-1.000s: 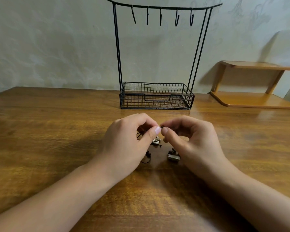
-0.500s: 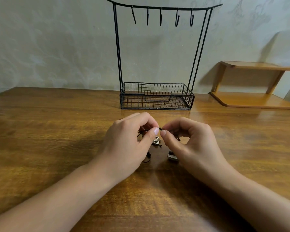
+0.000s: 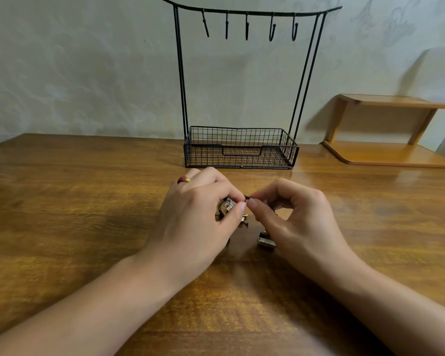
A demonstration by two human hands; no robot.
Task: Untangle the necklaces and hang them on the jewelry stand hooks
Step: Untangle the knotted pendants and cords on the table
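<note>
Left hand point(image 3: 198, 222) and right hand point(image 3: 293, 222) both pinching black cord point(image 3: 247, 197) of tangled necklaces point(image 3: 230, 205); cord short, running left-right. No writing seen. Hooks point(image 3: 247, 25) bare.

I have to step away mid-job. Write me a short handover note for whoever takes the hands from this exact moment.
Left hand: pinches the dark necklace cord at thumb and forefinger, with a silvery pendant tucked under its fingers.
Right hand: pinches the same cord just beside the left grip.
A square metal pendant lies on the table by the right hand.
Jewelry stand: behind the hands, all five hooks bare.
Done: nothing hung.
Left: finish untangling, then hang each necklace.
</note>
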